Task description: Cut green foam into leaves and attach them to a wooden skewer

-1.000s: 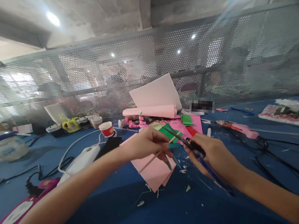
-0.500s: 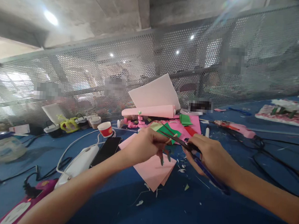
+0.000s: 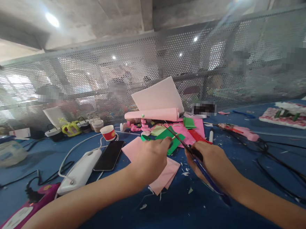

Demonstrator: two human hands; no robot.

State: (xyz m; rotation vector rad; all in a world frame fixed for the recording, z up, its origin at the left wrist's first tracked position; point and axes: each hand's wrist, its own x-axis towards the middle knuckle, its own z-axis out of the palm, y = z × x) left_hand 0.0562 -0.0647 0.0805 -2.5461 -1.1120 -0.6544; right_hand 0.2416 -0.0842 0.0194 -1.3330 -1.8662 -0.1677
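Note:
My right hand (image 3: 212, 164) is closed round a pair of dark scissors (image 3: 182, 143); the blades point up and left, and a blue pen (image 3: 208, 179) lies under the same hand. My left hand (image 3: 151, 159) is curled, its fingertips pinching something small beside the blades, over a green sheet (image 3: 171, 138). I cannot make out what it pinches. Both hands hover above pink paper sheets (image 3: 164, 174) on the blue table (image 3: 177, 217).
A phone (image 3: 110, 155), a white power strip (image 3: 79, 172) with cables and a red paper cup (image 3: 108, 132) lie to the left. A pink glue gun (image 3: 239, 131) and black cables are to the right. Rolled pink sheets (image 3: 153, 113) sit against a mesh fence (image 3: 93, 72). Paper scraps litter the table.
My left hand has turned its back toward me and dropped lower over the pink sheets. The thin wooden stick seen in it earlier no longer shows. The scissors stay in my right hand.

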